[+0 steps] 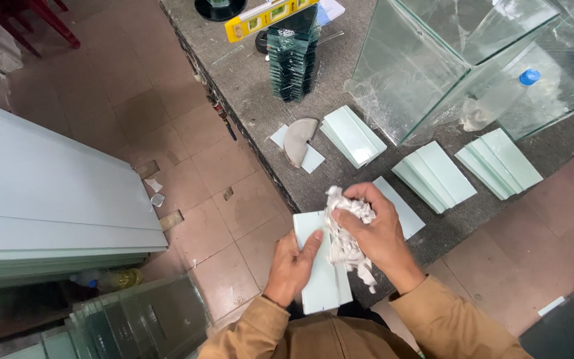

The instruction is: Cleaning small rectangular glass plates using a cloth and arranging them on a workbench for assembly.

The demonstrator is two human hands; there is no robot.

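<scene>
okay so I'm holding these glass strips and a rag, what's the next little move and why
Probably draw the white rag in your right hand down along the glass strips, since the left hand steadies them from below and the rag sits only on their upper part.

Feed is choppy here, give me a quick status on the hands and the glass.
Left hand grips glass strips from below. Right hand presses white rag on them. More glass stacks on workbench, none in the way.
</scene>
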